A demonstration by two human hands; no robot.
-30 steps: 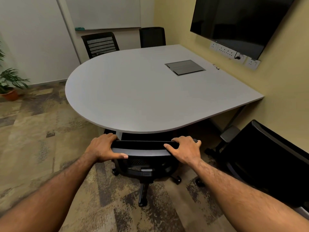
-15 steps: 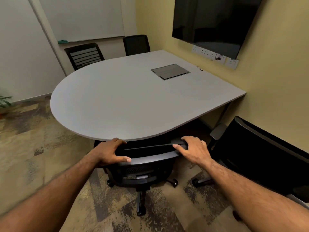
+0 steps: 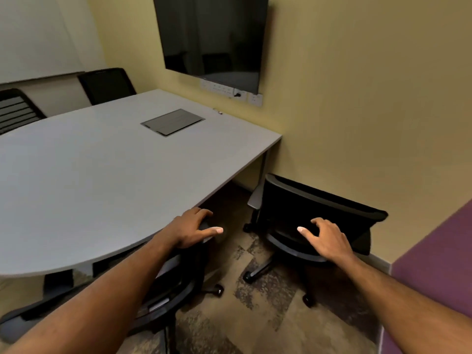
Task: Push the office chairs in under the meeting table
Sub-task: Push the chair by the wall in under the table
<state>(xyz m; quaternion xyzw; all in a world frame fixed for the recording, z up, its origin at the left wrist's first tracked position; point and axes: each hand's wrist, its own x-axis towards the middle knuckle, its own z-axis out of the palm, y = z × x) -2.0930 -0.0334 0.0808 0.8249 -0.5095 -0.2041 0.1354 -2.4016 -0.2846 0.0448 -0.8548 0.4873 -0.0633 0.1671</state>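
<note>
The grey meeting table (image 3: pixel 102 187) fills the left half of the view. A black office chair (image 3: pixel 173 284) is tucked under its rounded near edge, its backrest against the tabletop. My left hand (image 3: pixel 194 229) lies over the right end of that backrest, fingers curled on it and thumb stretched out. A second black office chair (image 3: pixel 319 203) stands away from the table, at the right by the yellow wall, its back turned to me. In front of that backrest my right hand (image 3: pixel 327 241) hovers with spread fingers, holding nothing.
Two more black chairs (image 3: pixel 107 84) (image 3: pixel 15 111) stand at the table's far side. A dark screen (image 3: pixel 212 39) and sockets (image 3: pixel 229 92) are on the yellow wall. A purple wall (image 3: pixel 434 264) closes the right. Patterned carpet (image 3: pixel 268 302) lies between the two near chairs.
The view has swung right. The near chair has gone further under the table. My right hand has let go of its backrest and moved right, toward the second chair.
</note>
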